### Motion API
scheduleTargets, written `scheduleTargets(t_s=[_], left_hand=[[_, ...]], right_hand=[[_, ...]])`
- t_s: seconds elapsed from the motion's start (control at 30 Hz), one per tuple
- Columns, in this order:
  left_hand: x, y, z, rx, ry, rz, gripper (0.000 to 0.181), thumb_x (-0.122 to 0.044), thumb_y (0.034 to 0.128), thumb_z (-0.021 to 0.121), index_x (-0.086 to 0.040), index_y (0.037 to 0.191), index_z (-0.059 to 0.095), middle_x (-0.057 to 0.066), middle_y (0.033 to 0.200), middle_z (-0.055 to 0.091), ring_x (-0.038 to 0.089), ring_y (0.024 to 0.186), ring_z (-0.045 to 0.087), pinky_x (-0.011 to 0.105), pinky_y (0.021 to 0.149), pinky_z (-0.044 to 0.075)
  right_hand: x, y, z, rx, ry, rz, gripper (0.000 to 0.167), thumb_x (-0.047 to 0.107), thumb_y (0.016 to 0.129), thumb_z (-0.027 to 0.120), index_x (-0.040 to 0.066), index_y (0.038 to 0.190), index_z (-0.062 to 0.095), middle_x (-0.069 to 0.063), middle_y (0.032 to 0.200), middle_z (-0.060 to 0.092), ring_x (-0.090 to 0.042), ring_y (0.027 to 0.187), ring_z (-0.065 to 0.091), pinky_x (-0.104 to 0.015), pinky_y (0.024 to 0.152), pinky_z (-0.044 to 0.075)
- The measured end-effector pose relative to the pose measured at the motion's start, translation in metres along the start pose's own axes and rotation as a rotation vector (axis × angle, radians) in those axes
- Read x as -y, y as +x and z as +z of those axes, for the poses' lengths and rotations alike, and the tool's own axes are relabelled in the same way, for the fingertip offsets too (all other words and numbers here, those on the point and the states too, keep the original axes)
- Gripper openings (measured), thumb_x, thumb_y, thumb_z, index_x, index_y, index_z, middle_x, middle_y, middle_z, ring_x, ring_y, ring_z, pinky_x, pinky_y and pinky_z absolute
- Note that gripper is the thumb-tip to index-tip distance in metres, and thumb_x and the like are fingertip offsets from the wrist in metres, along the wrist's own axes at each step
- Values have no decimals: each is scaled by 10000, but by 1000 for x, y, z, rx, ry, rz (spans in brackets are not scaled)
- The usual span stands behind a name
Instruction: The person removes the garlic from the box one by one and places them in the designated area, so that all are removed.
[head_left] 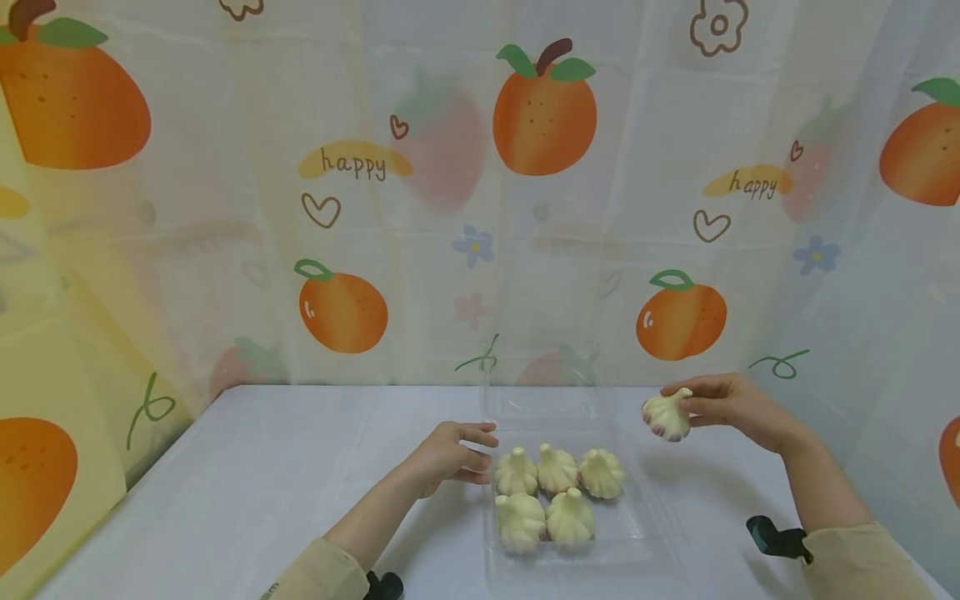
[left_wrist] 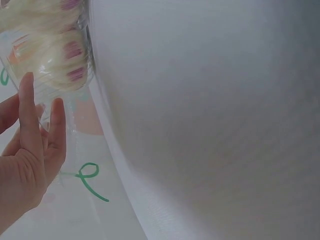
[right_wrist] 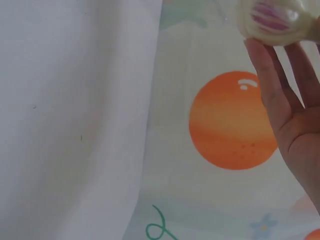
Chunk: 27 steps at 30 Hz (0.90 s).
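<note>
A clear plastic box (head_left: 637,533) with its lid (head_left: 540,406) raised at the back stands on the table. Several garlic bulbs (head_left: 521,523) sit in it, three across the back and two in front, leaving the front right spot bare. My right hand (head_left: 738,408) pinches another garlic bulb (head_left: 665,417) by its upper part, above the table to the right of the box. That bulb's purple-streaked base shows in the right wrist view (right_wrist: 272,20). At the box's left side is my left hand (head_left: 446,457), fingers extended, fingertips at or very near the wall.
A white cloth covers the table (head_left: 300,475). Behind it hangs a curtain (head_left: 570,250) printed with oranges and other figures, meeting the table's back edge. Dark wrist mounts (head_left: 776,537) sit at both sleeves.
</note>
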<state>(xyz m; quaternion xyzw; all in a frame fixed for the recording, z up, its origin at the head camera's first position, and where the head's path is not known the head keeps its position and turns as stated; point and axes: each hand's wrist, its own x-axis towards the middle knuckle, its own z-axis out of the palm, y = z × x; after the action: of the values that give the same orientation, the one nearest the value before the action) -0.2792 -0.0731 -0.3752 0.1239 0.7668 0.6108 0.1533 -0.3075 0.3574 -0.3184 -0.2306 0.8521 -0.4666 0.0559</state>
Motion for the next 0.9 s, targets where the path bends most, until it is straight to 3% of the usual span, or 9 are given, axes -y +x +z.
scheduleTargets(t_s=[0.17,0.4,0.63,0.9], left_hand=[[0,0,0,1,-3,1,407,66,858,621,117,1261,599,177,1567,401,297,1137,650,290,786,653],[-1,-1,-1,9,-7,8,407,57,860,623,121,1261,595,182,1566,401,310,1152,643,287,785,653],[-1,-1,-1,12,-5,8,405,57,863,620,119,1263,595,189,1571,389,315,1154,642,286,780,653],[-1,-1,-1,9,2,9,399,58,867,622,114,1261,600,179,1566,403,329,1162,639,286,777,654]], right_hand=[[-6,0,0,-74,2,8,393,160,981,601,-78,1293,592,199,1130,710,-4,989,693,-304,856,638],[-13,0,3,-170,-36,85,436,247,967,632,-36,1298,609,253,1094,687,38,942,669,-238,814,638],[-22,3,7,-234,-102,161,496,307,961,638,-10,1340,589,-16,1255,690,52,917,643,-289,825,647],[-30,9,13,-301,-123,210,528,320,973,619,-36,1358,558,-251,1322,620,49,875,627,-330,824,651]])
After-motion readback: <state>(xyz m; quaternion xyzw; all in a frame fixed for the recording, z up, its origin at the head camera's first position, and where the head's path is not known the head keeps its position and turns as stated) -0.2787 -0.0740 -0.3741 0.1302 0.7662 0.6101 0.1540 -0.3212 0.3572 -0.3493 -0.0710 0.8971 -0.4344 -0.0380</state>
